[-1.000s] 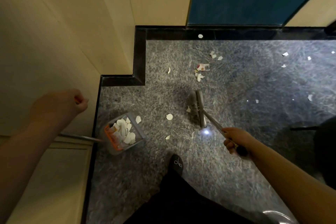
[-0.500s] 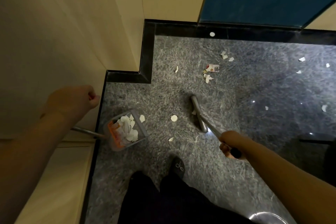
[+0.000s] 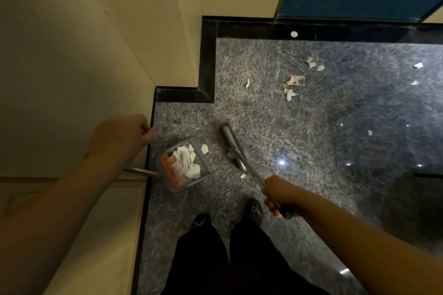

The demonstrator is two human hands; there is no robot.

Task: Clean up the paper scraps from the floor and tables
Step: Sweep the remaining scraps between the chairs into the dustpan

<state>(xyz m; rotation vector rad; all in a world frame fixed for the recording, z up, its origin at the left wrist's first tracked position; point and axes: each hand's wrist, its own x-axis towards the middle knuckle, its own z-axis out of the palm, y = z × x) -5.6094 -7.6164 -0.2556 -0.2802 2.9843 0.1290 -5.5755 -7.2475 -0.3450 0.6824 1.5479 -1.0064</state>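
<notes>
We judge sweeping under way: right hand [image 3: 279, 195] fingers grip the broom [image 3: 233, 148], left hand [image 3: 121, 135] fingers curl round the dustpan [image 3: 185, 165] handle; next, nudge the near scrap [image 3: 231, 154] left into it.

Indoor corridor: polished granite floor [image 3: 299, 127], black skirting [image 3: 206, 60]

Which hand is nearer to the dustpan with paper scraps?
Left. The left hand is just above-left of the dustpan; the right hand is farther, to its lower right.

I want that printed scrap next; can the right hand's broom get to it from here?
Probably yes: bare floor lies between the broom head in the right hand and the printed scrap, though it's a stretch.
</notes>
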